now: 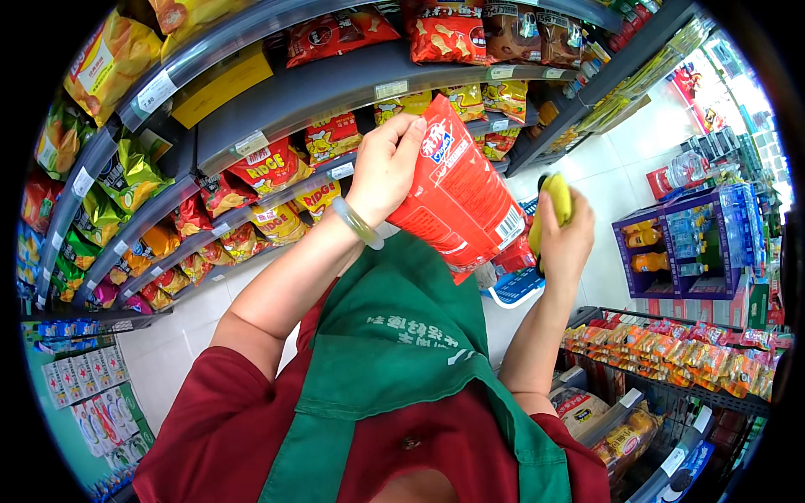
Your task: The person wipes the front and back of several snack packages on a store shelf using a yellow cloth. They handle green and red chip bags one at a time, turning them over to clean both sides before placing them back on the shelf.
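Observation:
My left hand (385,173), with a bangle at the wrist, pinches a red snack bag (468,195) by its top corner. The bag hangs tilted in front of the green apron, its printed back and barcode facing me. To its right, my right hand (571,234) grips a folded yellow cloth (556,192) with a dark edge. The cloth is close to the bag's lower right side; whether they touch, I cannot tell. Below and behind the bag is a blue plastic shopping basket (517,290), partly hidden. Another red packet (517,256) shows above it.
Curved-looking grey shelves (302,88) with bagged chips (267,166) run ahead and left. A yellow box (223,85) sits on an upper shelf. At right stand a purple drinks display (676,251) and a rack of small packaged snacks (673,352).

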Tool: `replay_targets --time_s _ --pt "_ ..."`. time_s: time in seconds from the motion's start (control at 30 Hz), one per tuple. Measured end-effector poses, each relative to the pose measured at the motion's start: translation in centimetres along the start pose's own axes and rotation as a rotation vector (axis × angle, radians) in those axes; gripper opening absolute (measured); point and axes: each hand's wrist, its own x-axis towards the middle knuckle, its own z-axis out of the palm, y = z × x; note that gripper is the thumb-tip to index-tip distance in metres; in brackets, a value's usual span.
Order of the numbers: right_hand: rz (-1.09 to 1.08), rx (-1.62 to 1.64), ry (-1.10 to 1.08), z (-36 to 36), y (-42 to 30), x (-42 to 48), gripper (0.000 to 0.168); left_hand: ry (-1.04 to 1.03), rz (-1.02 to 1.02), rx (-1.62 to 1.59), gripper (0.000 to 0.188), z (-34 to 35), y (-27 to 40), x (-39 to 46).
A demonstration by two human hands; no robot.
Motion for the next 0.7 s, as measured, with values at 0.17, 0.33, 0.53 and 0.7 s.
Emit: replay_targets --time_s 0.17,0.33,0.53,0.7 --pt "-0.36 0.255 0.046 0.4 -8.7 -1.1 0.048 -0.177 -0.035 0.227 0.02 1.4 0.4 -0.5" --pt "-0.51 0.028 0.041 3.3 -10.4 -2.8 0.053 -0.114 -0.03 -0.084 0.013 1.7 -0.6 -1.6" --pt "-0.391 0.242 0.02 2.9 -7.7 -3.3 0.049 -0.155 -0.135 -0.224 0.021 0.5 -0.4 -1.8" --pt "-0.204 0.187 0.076 2.4 -4.1 -2.3 0.034 -0.14 -0.089 -0.323 0.021 -0.9 0.8 -1.6"
